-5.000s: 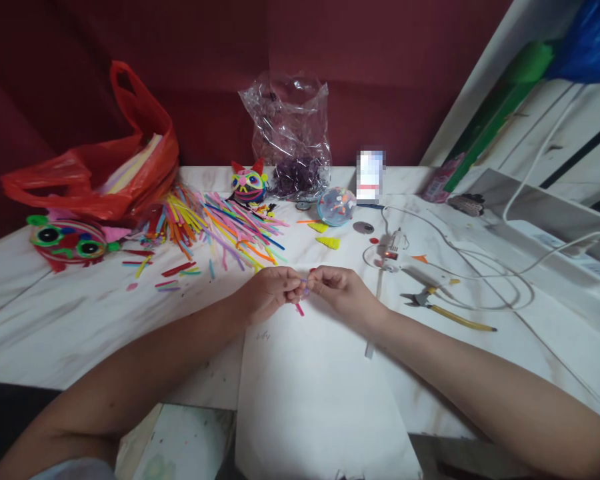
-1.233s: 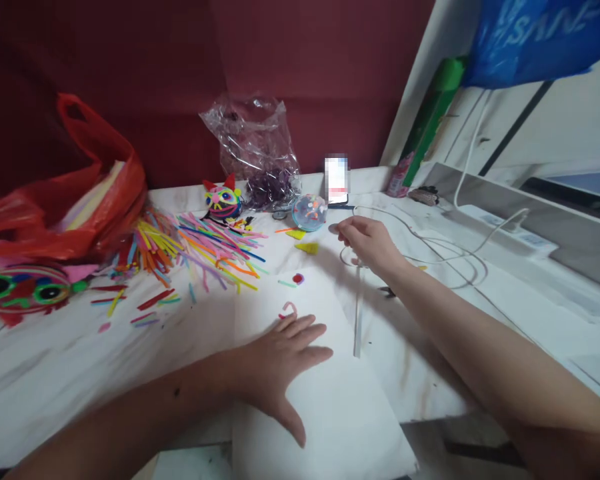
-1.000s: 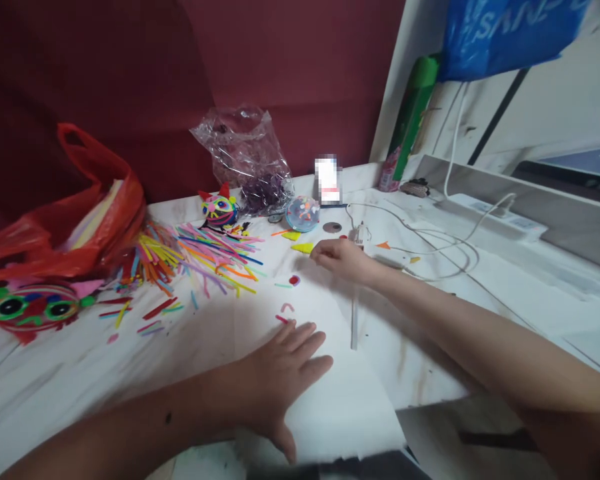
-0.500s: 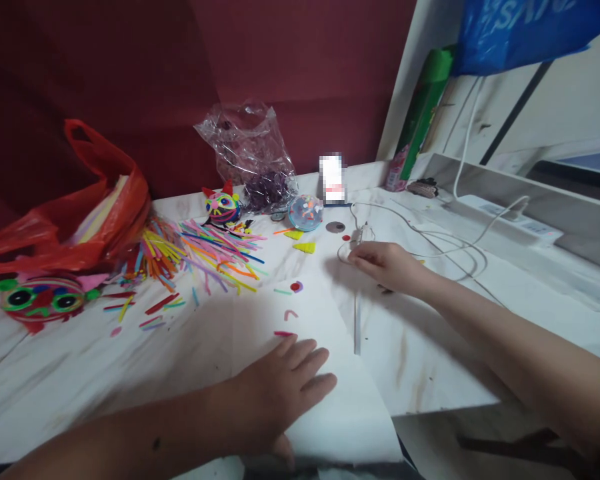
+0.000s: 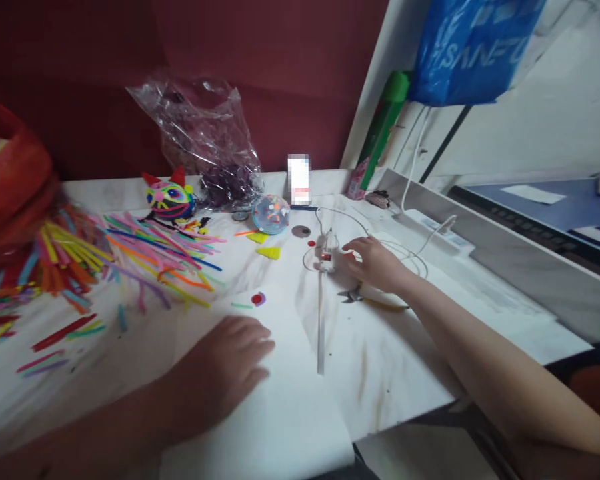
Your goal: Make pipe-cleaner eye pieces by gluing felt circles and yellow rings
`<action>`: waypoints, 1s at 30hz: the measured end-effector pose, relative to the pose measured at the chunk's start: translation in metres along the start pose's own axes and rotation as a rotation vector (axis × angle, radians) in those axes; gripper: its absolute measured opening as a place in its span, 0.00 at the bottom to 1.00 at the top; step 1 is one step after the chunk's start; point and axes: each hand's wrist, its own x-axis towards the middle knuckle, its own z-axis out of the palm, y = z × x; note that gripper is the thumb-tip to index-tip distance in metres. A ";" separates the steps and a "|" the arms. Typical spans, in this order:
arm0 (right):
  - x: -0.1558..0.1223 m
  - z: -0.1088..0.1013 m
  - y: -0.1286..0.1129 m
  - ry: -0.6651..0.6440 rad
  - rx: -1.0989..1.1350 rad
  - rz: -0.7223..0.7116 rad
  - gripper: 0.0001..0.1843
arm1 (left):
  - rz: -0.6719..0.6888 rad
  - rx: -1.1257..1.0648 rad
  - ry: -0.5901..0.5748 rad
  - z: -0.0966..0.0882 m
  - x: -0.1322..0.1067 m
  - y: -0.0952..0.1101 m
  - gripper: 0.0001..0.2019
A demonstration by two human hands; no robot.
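My left hand (image 5: 230,363) rests over a sheet of white paper (image 5: 295,413), blurred, its fingers stretched out and nothing seen in them. Just beyond its fingertips, a red disc (image 5: 257,299) on a purple piece and a thin green strip (image 5: 241,305) lie on the paper. My right hand (image 5: 375,263) is just right of a small white glue gun (image 5: 329,252), fingers slightly curved and apart, holding nothing visible. A long clear glue stick (image 5: 321,333) sticks out of the glue gun towards me. Below the right hand lie pliers (image 5: 351,295) with a yellow handle.
Many coloured pipe cleaners (image 5: 165,257) spread on the left, by a red bag (image 5: 15,167). Behind them stand a decorated cat-faced ball (image 5: 169,198) and a clear plastic bag (image 5: 205,140). A round clear container (image 5: 271,215), a phone (image 5: 299,180) and a power strip (image 5: 437,230) are further back.
The view has turned right. My right hand has come away from the glue gun to its right, uncovering it and the pliers. My left hand now covers the pieces it was beside.
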 end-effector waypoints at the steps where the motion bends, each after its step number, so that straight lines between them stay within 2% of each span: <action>1: 0.001 0.003 -0.002 -0.030 -0.061 -0.031 0.14 | -0.077 -0.002 0.024 -0.001 0.005 -0.010 0.09; 4: 0.004 0.012 -0.007 -0.122 -0.194 -0.076 0.10 | -0.297 0.061 0.029 -0.004 0.021 -0.040 0.08; 7: 0.004 0.021 -0.008 -0.133 -0.240 -0.075 0.06 | -0.426 0.031 0.019 -0.002 0.028 -0.057 0.07; 10: 0.000 0.025 -0.007 -0.068 -0.219 -0.048 0.04 | -0.492 0.011 -0.001 0.005 0.026 -0.056 0.08; 14: -0.003 0.014 -0.005 0.075 -0.118 0.061 0.07 | -0.533 0.054 -0.010 0.013 0.021 -0.047 0.05; 18: -0.005 -0.002 -0.010 0.186 0.154 0.271 0.14 | -0.451 0.065 0.033 0.017 0.026 -0.049 0.06; 20: -0.009 -0.006 -0.016 0.167 0.309 0.312 0.16 | -0.382 0.038 0.004 0.019 0.032 -0.052 0.05; 24: -0.017 -0.010 -0.030 0.031 0.559 0.245 0.17 | -0.329 0.110 -0.098 0.025 0.040 -0.054 0.01; 26: -0.020 -0.010 -0.036 -0.020 0.652 0.201 0.17 | -0.288 0.166 -0.122 0.028 0.040 -0.053 0.04; 28: -0.020 -0.009 -0.038 -0.063 0.740 0.195 0.16 | -0.224 0.216 -0.107 0.032 0.039 -0.053 0.07; 30: -0.021 -0.006 -0.039 -0.112 0.856 0.203 0.16 | -0.143 0.236 -0.044 0.033 0.036 -0.053 0.08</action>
